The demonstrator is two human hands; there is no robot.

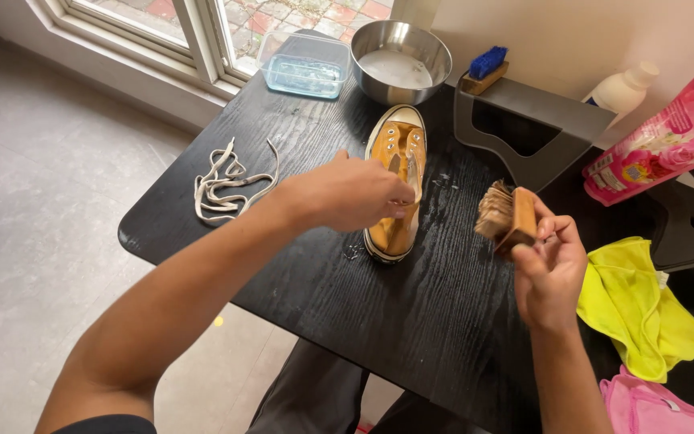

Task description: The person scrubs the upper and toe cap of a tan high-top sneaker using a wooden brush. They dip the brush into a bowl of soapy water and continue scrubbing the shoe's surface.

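- Two containers sit behind the mustard canvas sneaker point(396, 189): round steel bowl point(435, 48) of milky liquid, clear plastic tub point(305, 64) holding little.
- Left hand point(347, 193) fingers pinch the sneaker's opening.
- Right hand point(552, 273) fingers clasp a wooden bristle brush point(508, 215).

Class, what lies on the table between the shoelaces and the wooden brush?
In the head view, the mustard sneaker, gripped by the left hand.

The shoe point(396, 189) is mustard-orange with a white toe cap and sole edge. The brush point(508, 215) has a brown wooden back and tan bristles. The desk point(315, 281) is black with a wood-grain pattern. The laces point(222, 185) are off-white, the cloth point(636, 309) bright yellow-green, the pouch point(668, 137) pink.
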